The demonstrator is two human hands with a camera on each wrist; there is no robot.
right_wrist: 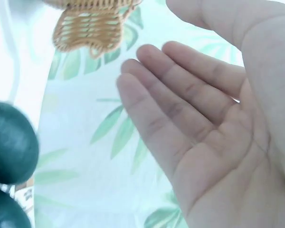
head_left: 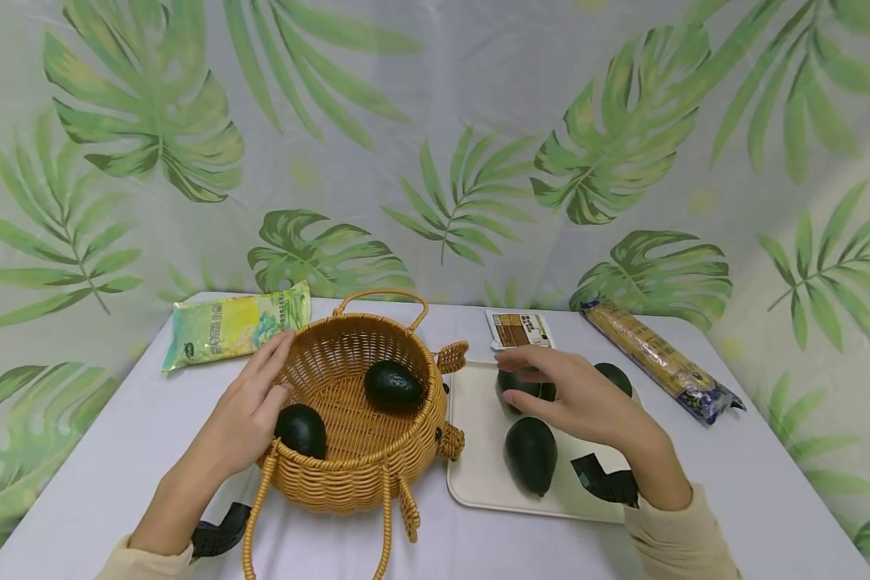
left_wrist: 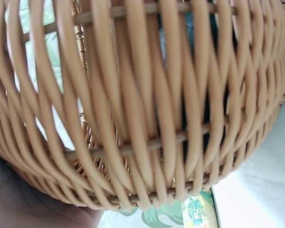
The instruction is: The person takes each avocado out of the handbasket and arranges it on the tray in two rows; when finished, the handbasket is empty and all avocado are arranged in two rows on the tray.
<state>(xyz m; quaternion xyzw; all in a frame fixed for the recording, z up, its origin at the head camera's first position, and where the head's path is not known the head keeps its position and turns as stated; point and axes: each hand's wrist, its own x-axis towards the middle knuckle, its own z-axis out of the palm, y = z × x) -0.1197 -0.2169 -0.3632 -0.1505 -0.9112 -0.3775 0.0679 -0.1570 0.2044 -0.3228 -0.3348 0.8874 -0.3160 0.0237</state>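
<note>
A round wicker basket (head_left: 333,483) with looped handles and an animal-face side stands left of centre, holding two dark green avocados, one avocado (head_left: 393,386) at the right wall and another avocado (head_left: 301,431) at the left. My left hand (head_left: 242,411) rests against its left rim, fingers stretched along the outside; the wickerwork (left_wrist: 133,95) fills the left wrist view. Over the cream tray (head_left: 471,475), my right hand (head_left: 569,395) hovers with fingers apart and nothing in them. Several avocados lie on that tray, including a near avocado (head_left: 532,455) and a partly covered far-right avocado (head_left: 614,379).
Behind the basket to the left lies a yellow-green packet (head_left: 239,324). A small brown and white packet (head_left: 520,329) sits beyond the tray. At the right, a long clear-wrapped pack (head_left: 656,354) lies slantwise. A leaf-patterned cloth (head_left: 464,161) hangs behind the white table (head_left: 776,499).
</note>
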